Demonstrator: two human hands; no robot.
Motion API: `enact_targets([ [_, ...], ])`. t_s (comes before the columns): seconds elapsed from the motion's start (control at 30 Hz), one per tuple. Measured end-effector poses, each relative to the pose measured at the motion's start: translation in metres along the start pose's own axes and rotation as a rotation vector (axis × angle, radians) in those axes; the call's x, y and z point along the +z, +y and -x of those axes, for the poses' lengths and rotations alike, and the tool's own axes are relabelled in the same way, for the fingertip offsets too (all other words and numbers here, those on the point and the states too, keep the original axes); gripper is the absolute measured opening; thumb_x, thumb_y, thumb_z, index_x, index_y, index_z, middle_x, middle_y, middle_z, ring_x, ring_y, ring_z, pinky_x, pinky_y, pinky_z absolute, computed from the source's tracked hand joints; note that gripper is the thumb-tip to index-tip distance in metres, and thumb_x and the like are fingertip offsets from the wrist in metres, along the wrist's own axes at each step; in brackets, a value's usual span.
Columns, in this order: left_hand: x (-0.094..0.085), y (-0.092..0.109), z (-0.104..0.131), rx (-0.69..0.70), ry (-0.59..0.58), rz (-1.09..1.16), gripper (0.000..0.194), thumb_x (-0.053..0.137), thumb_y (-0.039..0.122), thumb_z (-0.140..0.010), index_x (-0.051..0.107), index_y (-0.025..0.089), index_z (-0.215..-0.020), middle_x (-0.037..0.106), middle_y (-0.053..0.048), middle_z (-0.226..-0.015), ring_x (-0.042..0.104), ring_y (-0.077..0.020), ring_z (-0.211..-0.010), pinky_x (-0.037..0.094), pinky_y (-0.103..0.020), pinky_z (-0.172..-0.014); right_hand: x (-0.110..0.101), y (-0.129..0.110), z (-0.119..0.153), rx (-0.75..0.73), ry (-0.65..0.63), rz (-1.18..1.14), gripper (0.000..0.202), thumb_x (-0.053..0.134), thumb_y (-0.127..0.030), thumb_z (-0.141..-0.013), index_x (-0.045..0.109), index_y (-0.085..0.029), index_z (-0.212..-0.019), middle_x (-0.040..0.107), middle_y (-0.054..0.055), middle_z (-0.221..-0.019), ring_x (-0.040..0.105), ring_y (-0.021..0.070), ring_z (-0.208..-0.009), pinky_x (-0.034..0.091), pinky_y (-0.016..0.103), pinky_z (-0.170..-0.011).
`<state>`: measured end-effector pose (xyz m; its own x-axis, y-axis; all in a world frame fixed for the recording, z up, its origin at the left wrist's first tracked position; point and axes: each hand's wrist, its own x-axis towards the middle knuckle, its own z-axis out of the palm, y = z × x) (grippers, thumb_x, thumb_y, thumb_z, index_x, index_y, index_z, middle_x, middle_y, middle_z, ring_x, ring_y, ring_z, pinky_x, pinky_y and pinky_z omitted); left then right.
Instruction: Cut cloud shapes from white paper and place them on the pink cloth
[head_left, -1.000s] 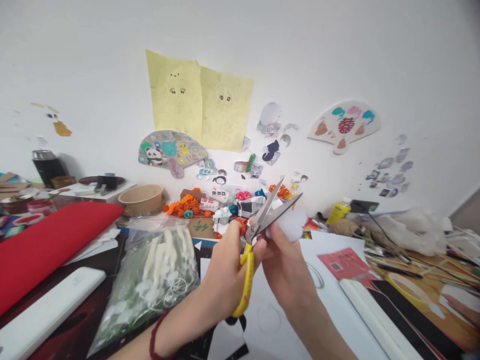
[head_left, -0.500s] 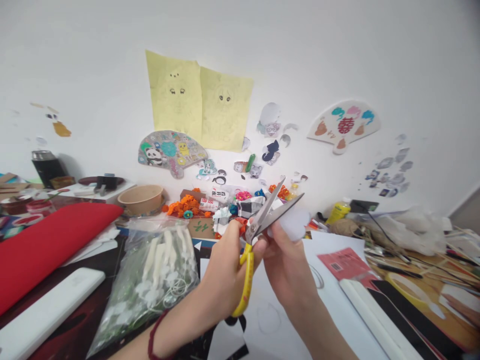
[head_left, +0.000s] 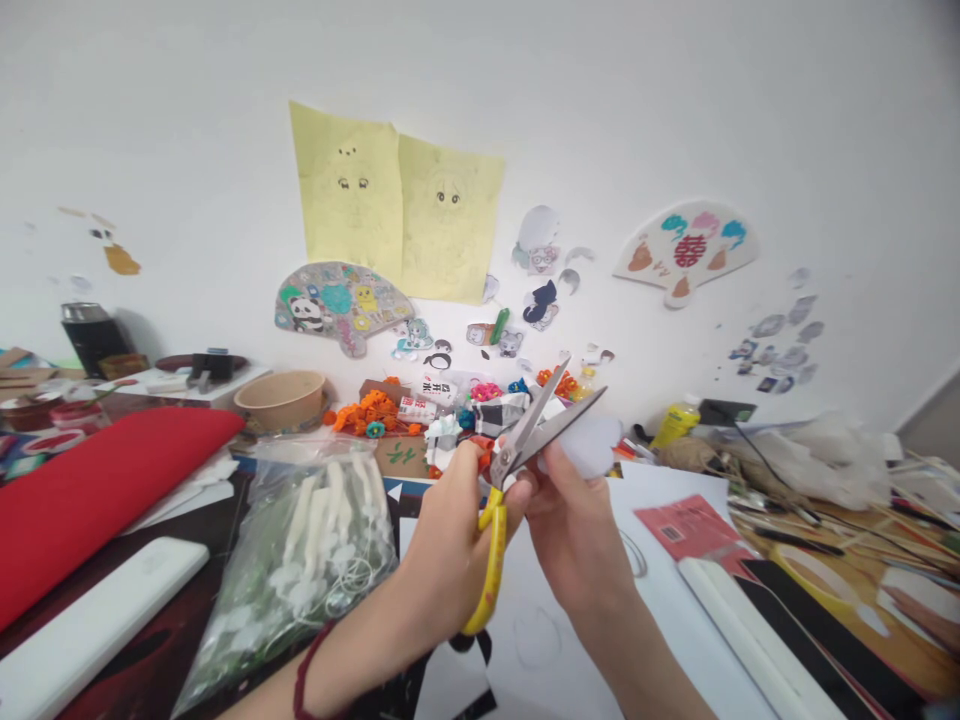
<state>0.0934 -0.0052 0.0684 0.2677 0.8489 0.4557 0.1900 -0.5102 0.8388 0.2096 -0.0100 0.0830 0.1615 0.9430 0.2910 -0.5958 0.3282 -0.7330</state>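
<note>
My left hand (head_left: 450,530) is wrapped round the yellow handles of the scissors (head_left: 493,560), whose blades stand apart and point up and to the right. A dark red band circles that wrist. Just right of it, my right hand (head_left: 577,530) pinches a small white paper piece (head_left: 592,446) behind and beside the blades. The fingertips of both hands are close together. Below them lies a white sheet (head_left: 570,670) with a faint pencil outline.
A clear bag (head_left: 300,570) of pale and green craft pieces and a white case (head_left: 105,610) lie left, near a red object (head_left: 112,500). Orange flowers (head_left: 371,412) and a tan bowl (head_left: 281,398) stand behind. A red packet (head_left: 694,530) and tape roll (head_left: 814,580) lie right.
</note>
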Motion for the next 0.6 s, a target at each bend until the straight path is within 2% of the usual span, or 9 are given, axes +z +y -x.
enact_targets([
  [0.1,-0.0001,0.0008,-0.0004,-0.007,0.005,0.000,0.030,0.046,0.052,-0.096,0.046,0.022,-0.098,0.060,-0.002,-0.092,0.054,-0.0185,-0.079,0.041,-0.032,-0.070,0.0007,-0.0006,0.0002,0.007,0.001,0.003,0.023,0.078,-0.034,-0.079,0.076,-0.022,-0.098,0.076,0.002,-0.090,0.069,0.0162,-0.077,0.057,0.026,-0.067],
  [0.3,-0.0001,0.0019,-0.0012,-0.010,0.001,-0.022,0.030,0.046,0.052,-0.097,0.047,0.022,-0.099,0.060,-0.002,-0.091,0.053,-0.0183,-0.078,0.040,-0.031,-0.069,0.0004,-0.0014,-0.0003,-0.008,-0.007,-0.014,0.023,0.078,-0.035,-0.079,0.076,-0.022,-0.099,0.076,0.001,-0.091,0.069,0.0146,-0.080,0.057,0.023,-0.069],
  [0.6,-0.0001,0.0001,-0.0011,-0.005,-0.004,-0.036,0.030,0.046,0.052,-0.097,0.046,0.022,-0.101,0.059,-0.002,-0.091,0.052,-0.0176,-0.077,0.038,-0.031,-0.068,-0.0024,-0.0008,-0.0013,-0.012,-0.044,0.029,0.024,0.073,-0.038,-0.084,0.077,-0.022,-0.102,0.076,0.005,-0.098,0.068,0.0162,-0.078,0.056,0.026,-0.065],
])
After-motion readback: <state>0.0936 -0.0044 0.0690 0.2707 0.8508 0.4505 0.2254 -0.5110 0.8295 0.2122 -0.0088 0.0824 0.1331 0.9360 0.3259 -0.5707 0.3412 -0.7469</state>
